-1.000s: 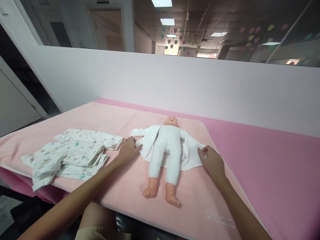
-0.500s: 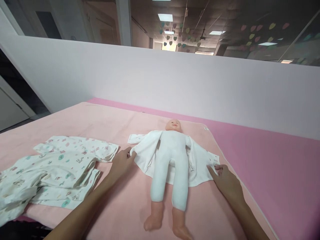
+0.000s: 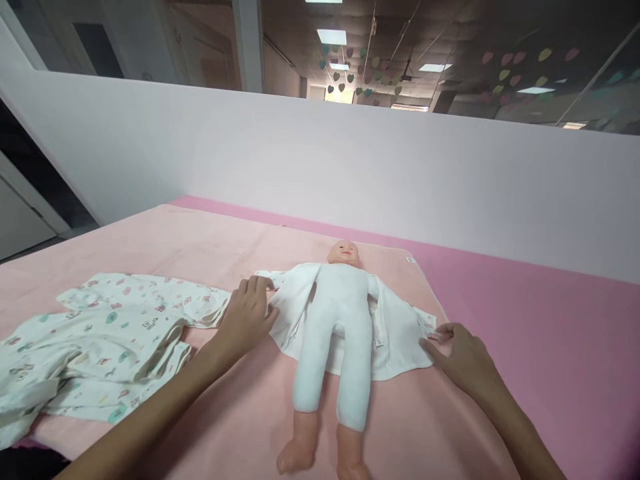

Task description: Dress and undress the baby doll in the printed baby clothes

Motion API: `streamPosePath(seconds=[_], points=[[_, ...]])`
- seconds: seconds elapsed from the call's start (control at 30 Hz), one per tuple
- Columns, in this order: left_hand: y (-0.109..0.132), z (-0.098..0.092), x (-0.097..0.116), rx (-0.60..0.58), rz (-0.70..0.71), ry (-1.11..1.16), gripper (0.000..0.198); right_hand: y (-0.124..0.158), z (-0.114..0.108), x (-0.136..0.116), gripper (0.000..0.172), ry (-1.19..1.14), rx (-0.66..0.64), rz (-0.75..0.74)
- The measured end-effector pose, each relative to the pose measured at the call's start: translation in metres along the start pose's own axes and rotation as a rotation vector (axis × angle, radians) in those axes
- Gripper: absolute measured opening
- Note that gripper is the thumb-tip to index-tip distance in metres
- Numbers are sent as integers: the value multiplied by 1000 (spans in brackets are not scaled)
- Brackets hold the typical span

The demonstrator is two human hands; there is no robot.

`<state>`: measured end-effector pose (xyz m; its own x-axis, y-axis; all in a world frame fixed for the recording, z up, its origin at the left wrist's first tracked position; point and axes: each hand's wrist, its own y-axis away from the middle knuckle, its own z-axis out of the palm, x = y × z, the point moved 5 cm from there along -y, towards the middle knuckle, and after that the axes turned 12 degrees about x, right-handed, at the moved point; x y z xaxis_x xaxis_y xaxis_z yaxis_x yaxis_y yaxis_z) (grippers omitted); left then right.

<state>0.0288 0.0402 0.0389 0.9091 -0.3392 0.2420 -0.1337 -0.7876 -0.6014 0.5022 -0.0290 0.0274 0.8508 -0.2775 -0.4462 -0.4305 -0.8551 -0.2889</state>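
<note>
A baby doll with a white cloth body lies on its back, head away from me. Its arms are inside a white baby shirt, whose front panels are spread out to both sides. My left hand is at the left panel, fingers over the printed sleeve and thumb apart by the panel's edge. At the opposite side, my right hand has thumb and forefinger apart, touching the right panel's outer edge near the printed cuff.
Printed baby clothes lie loosely folded at the left. Under everything is a light pink mat on a darker pink surface. A white low wall rises behind, with glass above it.
My left hand has loosened from the left panel's corner and moved up toward the sleeve. My right hand's fingers have parted at the right edge. The view has shifted slightly.
</note>
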Motion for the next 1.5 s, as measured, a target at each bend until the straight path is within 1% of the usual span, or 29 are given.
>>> streamPosePath(seconds=[0.07, 0.1, 0.17, 0.23, 0.3, 0.33, 0.4, 0.47, 0.5, 0.57, 0.67, 0.77, 0.87, 1.0, 1.1, 1.23, 1.3, 1.37, 1.43, 1.5], points=[[-31, 7, 13, -5, 36, 102, 25, -15, -1, -30, 53, -36, 24, -100], [-49, 14, 19, -21, 33, 149, 27, -23, 2, -50, 55, -65, 24, -167], [-80, 34, 31, -77, 9, 228, 34, -40, 16, -87, 59, -134, 6, -262], [-102, 62, 43, -173, 20, 309, 42, -54, 40, -118, 63, -195, -16, -352], [-108, 90, 54, -262, 80, 360, 49, -60, 68, -138, 59, -228, -60, -437], [-107, 101, 57, -280, 110, 365, 51, -61, 81, -142, 58, -230, -64, -448], [-101, 117, 58, -262, 145, 348, 54, -60, 101, -142, 60, -212, -41, -408], [-96, 125, 56, -237, 145, 345, 55, -59, 109, -137, 63, -188, -24, -332], [-96, 127, 54, -241, 132, 353, 55, -59, 110, -134, 64, -182, -32, -299], [-99, 127, 47, -276, 66, 389, 52, -64, 107, -128, 65, -178, -93, -239], [-109, 125, 30, -317, -113, 488, 50, -81, 100, -114, 63, -199, -203, -130], [-116, 125, 14, -329, -255, 616, 45, -96, 95, -98, 63, -289, -247, -29], [-118, 129, 7, -345, -305, 689, 42, -102, 96, -88, 57, -377, -289, 6], [-116, 134, 4, -340, -374, 678, 44, -102, 95, -87, 53, -445, -288, 66], [-116, 134, 6, -336, -351, 652, 44, -98, 96, -94, 56, -454, -326, 25], [-115, 132, 9, -355, -254, 539, 45, -92, 94, -105, 60, -404, -250, -101], [-114, 130, 11, -352, -189, 461, 48, -86, 93, -112, 66, -392, -286, -180], [-113, 126, 14, -367, -131, 418, 52, -80, 90, -119, 69, -373, -359, -269], [-112, 123, 16, -418, -95, 417, 56, -75, 86, -124, 65, -359, -393, -346], [-111, 119, 17, -473, -86, 449, 58, -74, 81, -126, 60, -367, -388, -391]])
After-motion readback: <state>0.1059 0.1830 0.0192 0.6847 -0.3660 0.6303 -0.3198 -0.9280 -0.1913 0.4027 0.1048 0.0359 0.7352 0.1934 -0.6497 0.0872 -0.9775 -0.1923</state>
